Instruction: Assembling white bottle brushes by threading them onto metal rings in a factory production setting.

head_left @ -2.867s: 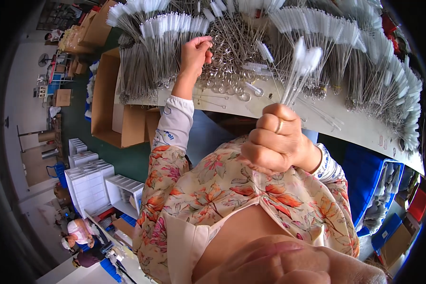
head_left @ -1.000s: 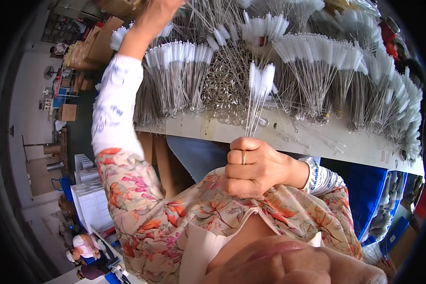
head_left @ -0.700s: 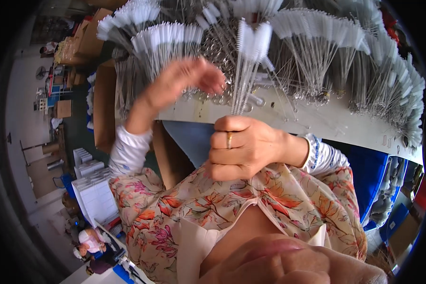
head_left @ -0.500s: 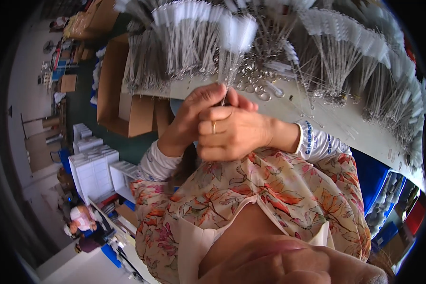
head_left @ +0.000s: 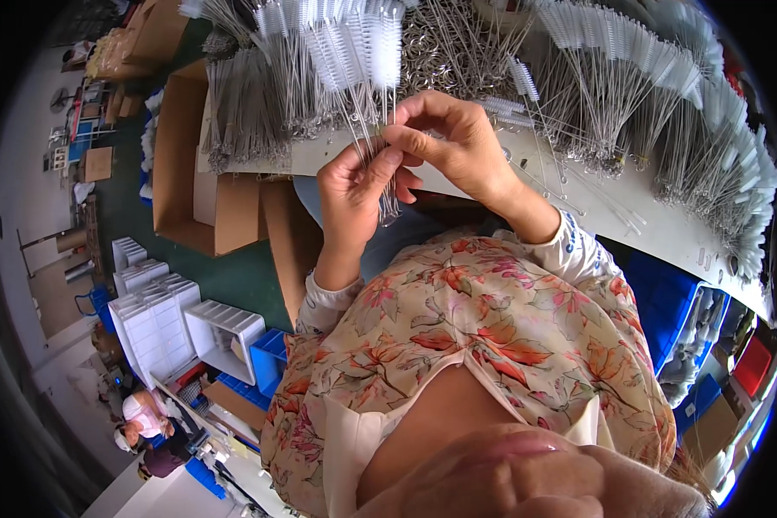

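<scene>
Both hands are gathering one bunch of wire brushes before the desk: left hand fingers closing round the stems, right hand fingers pinching them. Beyond the desk edge, loose brushes and metal rings are lying unbundled; much apparently remaining.

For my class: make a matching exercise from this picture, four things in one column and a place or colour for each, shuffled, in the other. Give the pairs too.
Things
1. bunch of wire brushes
2. cardboard box
3. white plastic trays
4. blue bin

Places or colours
A. under the table's right end
B. held in both hands
C. brown, open, left of the table
D. stacked on the floor, lower left

Pairs: 1-B, 2-C, 3-D, 4-A
</scene>
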Demonstrator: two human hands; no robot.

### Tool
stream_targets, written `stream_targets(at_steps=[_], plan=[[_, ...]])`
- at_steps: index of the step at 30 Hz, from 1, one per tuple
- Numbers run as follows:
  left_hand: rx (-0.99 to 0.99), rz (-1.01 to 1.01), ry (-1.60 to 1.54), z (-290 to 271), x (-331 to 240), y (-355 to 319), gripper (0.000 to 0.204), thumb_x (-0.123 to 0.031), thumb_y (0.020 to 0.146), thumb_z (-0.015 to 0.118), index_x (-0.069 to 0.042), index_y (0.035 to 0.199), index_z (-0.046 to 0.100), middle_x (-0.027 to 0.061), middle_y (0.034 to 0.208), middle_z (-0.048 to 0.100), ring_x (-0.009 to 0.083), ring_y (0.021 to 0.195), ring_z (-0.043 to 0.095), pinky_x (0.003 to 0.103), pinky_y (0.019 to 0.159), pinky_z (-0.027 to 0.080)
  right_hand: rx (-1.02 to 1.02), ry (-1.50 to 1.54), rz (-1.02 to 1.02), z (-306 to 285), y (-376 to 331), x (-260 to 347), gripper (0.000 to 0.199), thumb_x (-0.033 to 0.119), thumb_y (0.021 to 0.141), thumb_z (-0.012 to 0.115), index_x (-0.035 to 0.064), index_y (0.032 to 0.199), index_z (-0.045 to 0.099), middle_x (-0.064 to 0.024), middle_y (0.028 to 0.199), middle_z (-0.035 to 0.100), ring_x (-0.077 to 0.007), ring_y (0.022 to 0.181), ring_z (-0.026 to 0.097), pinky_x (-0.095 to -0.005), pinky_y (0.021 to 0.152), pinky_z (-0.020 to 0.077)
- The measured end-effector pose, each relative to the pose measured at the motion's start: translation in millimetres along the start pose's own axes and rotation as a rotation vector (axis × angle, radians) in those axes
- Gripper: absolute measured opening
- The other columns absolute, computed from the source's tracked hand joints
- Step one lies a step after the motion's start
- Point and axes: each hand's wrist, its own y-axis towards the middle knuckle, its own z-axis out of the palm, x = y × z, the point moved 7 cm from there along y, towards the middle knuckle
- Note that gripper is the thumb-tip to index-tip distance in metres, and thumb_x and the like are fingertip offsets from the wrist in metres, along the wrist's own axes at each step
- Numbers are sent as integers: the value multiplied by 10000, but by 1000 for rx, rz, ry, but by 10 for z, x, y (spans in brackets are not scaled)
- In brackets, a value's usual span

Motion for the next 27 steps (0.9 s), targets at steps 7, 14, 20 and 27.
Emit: stream_targets(at_steps=[7, 14, 20, 27], plan=[[-44, -25, -58, 29, 113, 26, 236, -109, 917, 531, 54, 1081, 577, 143, 877, 655, 209, 761, 664, 284, 588, 567, -106, 99, -49, -169, 17, -87, 119, 73, 820, 669, 7, 897, 606, -29, 766, 642, -64, 672, 587, -200, 590, 484], [12, -67, -112, 109, 253, 47, 236, -104, 912, 536, 58, 1080, 575, 146, 913, 653, 224, 779, 665, 309, 618, 579, -15, 218, 74, -139, -10, -100, 152, 74, 831, 652, 4, 952, 595, -34, 784, 635, -73, 725, 588, -197, 620, 482], [-73, -49, -108, 115, 259, 45, 235, -109, 917, 528, 54, 1081, 574, 157, 945, 645, 241, 790, 667, 327, 630, 584, -108, 132, 76, -283, -10, -236, 162, 110, 852, 630, 3, 974, 620, -47, 820, 647, -86, 744, 596, -219, 661, 489], [-63, -70, -153, 91, 295, 15, 256, -139, 934, 502, 67, 1066, 575, 162, 942, 643, 250, 808, 665, 337, 633, 587, -41, 347, 167, -202, -35, -293, 206, 177, 859, 626, 15, 986, 618, -44, 837, 647, -107, 730, 608, -221, 661, 491]])
